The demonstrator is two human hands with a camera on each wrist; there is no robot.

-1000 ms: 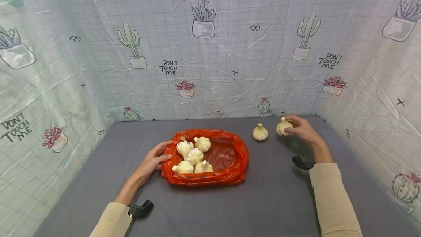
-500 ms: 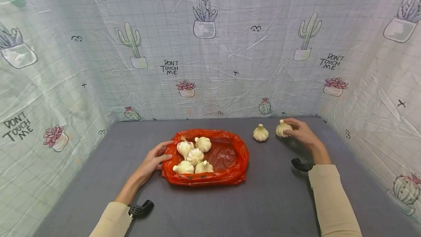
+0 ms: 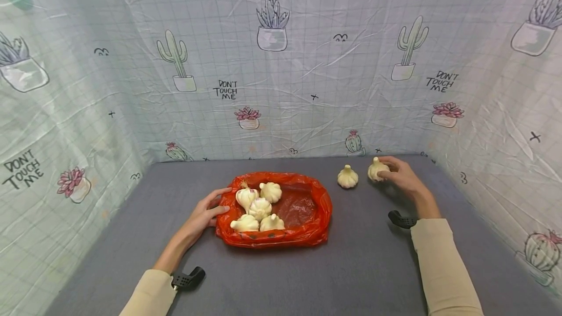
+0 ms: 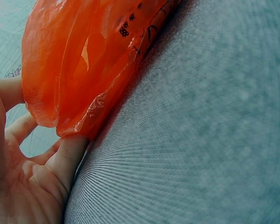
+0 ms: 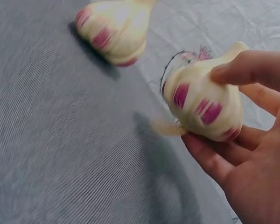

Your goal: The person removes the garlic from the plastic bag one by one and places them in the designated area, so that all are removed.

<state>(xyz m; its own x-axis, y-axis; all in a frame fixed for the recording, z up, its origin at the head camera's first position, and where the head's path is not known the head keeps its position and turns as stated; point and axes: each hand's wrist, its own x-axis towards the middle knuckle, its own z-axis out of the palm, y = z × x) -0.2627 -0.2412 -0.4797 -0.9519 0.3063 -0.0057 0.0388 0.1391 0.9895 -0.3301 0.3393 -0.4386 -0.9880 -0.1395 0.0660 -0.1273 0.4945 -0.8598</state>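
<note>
On the left, an open red plastic bag (image 3: 322, 208) lies with its rim rolled out and several white garlic bulbs (image 3: 260, 208) inside, grouped in its left half. My left hand (image 3: 206, 212) holds the bag's left end, thumb and forefinger over the rim; in the left wrist view the fingers (image 4: 71, 156) touch the bag's lower corner. My right hand (image 3: 404, 175) pinches a garlic bulb (image 5: 203, 100) with purple patches between thumb and fingers; it looks slightly raised above the table. Just left of it, another garlic bulb (image 3: 348, 177) stands on the table, stem up.
A grey cloth-covered table (image 3: 281, 282) carries everything. Behind it and at both sides hang pale sheets (image 3: 316, 126) printed with potted cacti, meeting the table's far edge close behind the right hand. Black devices (image 3: 189, 278) are strapped on both wrists.
My right hand, with the garlic bulb in its fingers, has shifted very slightly left. My left hand and the bag have stayed put.
</note>
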